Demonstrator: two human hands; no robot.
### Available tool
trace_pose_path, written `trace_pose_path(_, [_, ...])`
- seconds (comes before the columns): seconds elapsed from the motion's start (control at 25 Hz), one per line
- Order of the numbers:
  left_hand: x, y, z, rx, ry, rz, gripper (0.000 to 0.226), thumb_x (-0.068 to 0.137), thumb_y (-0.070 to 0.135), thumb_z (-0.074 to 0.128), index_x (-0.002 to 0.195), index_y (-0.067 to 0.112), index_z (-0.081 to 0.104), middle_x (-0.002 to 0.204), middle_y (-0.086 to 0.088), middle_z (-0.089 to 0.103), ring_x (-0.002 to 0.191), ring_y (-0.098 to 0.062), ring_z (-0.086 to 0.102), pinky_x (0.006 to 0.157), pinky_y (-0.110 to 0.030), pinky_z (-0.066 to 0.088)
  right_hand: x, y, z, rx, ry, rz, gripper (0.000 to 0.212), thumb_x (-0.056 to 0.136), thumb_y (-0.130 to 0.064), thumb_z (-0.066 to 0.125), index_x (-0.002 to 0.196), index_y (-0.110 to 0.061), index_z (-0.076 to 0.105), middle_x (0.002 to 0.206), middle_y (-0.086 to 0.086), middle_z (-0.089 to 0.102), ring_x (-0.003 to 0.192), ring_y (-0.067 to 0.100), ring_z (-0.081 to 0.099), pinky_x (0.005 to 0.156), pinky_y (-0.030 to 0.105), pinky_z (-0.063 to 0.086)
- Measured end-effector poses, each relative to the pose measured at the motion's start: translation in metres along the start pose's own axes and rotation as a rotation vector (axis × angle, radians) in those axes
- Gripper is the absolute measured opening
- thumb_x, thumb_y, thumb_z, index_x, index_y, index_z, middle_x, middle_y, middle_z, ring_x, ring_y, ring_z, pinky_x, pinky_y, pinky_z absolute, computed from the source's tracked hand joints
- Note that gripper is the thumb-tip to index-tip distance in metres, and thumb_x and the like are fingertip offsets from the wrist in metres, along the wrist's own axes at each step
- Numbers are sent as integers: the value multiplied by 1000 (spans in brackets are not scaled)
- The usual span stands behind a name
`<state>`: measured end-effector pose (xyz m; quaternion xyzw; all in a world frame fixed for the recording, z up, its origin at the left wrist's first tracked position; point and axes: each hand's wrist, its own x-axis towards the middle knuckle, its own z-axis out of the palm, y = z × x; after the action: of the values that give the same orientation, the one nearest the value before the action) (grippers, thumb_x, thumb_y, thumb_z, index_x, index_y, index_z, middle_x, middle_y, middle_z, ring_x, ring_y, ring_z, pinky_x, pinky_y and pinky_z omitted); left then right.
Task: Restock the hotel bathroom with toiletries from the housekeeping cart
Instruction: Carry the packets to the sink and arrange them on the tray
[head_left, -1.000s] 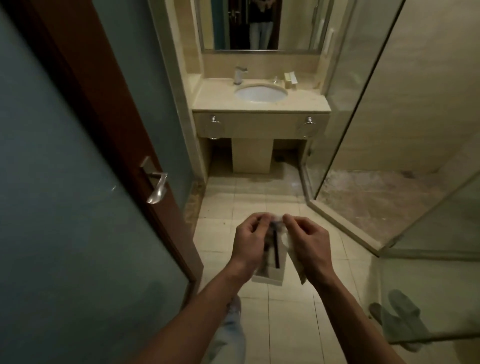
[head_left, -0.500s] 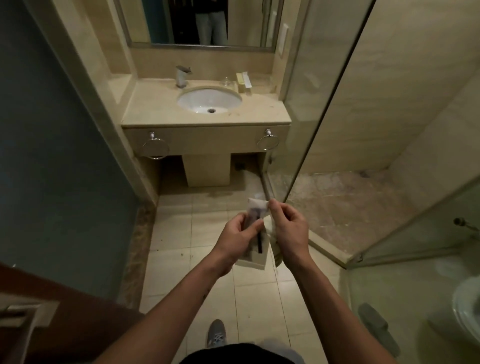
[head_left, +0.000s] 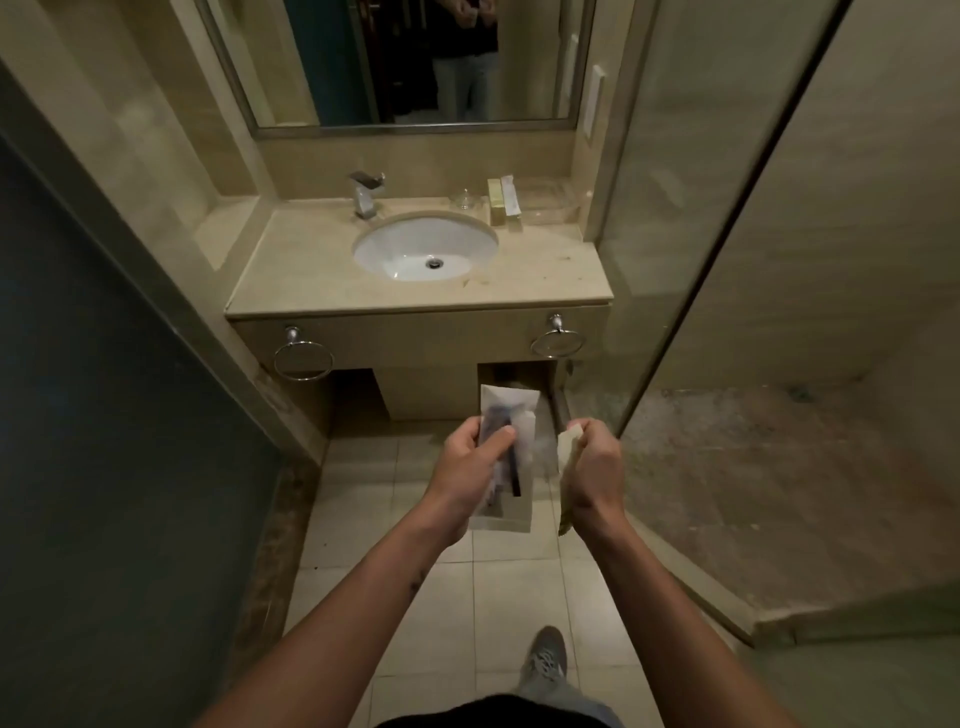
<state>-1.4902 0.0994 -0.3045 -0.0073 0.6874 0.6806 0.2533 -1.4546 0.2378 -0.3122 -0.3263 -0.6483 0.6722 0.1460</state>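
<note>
left hand pinches packet | right hand fist round wrapper | both stretched forward, apart

A beige marble vanity stands at the back wall, a white oval basin sunk in it; a chrome tap behind; a framed mirror above; 2 towel rings on its front; pale floor tiles; glass shower screen right; dark teal wall left; dim light.
</note>
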Motion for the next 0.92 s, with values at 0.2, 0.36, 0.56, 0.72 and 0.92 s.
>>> trace_pose_path(0.2, [92, 36, 20, -18, 81, -14, 17, 99, 22, 52, 108, 20, 66, 94, 3, 73, 91, -16, 69, 64, -27, 57, 103, -27, 17, 86, -51, 1, 20, 84, -22, 40, 66, -21, 48, 58, -13, 53, 56, 5, 47, 56, 26, 40])
trace_pose_path(0.36, [155, 61, 20, -45, 148, -32, 19, 100, 17, 51, 111, 19, 67, 97, 2, 73, 90, -9, 68, 65, -22, 54, 170, -38, 37, 196, -204, 106, 17, 92, -9, 51, 95, -12, 68, 78, -3, 70, 68, 10, 60, 59, 27, 49])
trace_pose_path(0.56, [258, 85, -9, -100, 193, -56, 19, 99, 11, 52, 110, 11, 67, 84, 5, 77, 76, -4, 71, 60, -21, 56, 258, -44, 91, 371, -343, 205, 22, 93, 2, 57, 106, -7, 73, 95, 13, 77, 81, 21, 72, 70, 36, 60])
trace_pose_path(0.72, [338, 115, -38, -99, 176, -68, 23, 96, 11, 53, 109, 16, 71, 101, -4, 77, 94, -18, 71, 81, -41, 59, 322, -61, 142, 336, -255, 196, 19, 95, 1, 61, 110, -5, 71, 100, 13, 78, 89, 25, 72, 83, 41, 61])
trace_pose_path(0.92, [430, 161, -77, -99, 58, -33, 35, 92, 4, 49, 110, 28, 68, 99, 5, 78, 92, -16, 74, 69, -34, 61, 388, -99, 203, 212, -180, 97, 22, 100, -10, 58, 114, -21, 71, 103, 7, 79, 91, 21, 75, 80, 37, 62])
